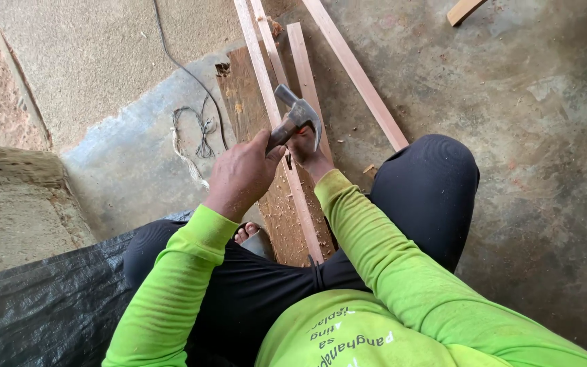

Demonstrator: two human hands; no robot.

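- Left hand [240,175]: fingers wrapped tight around the handle of a claw hammer [296,119], seen from the back of the hand.
- Right hand [306,151]: lies just beyond the left, under the hammer head, pressed down on a thin wooden strip [276,122]; whether its fingers pinch anything small cannot be told, as the hammer hides them.
- The two hands sit close together, almost touching.
- Hammer: long axis runs from the left hand up and to the right; the metal head hangs over the right hand and the strip, with one end pointing up-left and the other curving down to the right.
- Thin wooden strip: long axis runs from the person's lap away toward the top of the view, leaning slightly left; it lies on a dark, worn plank [249,109].
- A second strip [304,68] lies alongside, and a longer batten [359,78] lies to the right, angled up-left.
- The person sits on a concrete floor [538,156], knees spread either side of the plank; a bare foot [246,232] shows near the plank's near end.
- To the left: a tangle of pale cord [195,132], a thin dark cable [185,68], and black sheeting [42,306].
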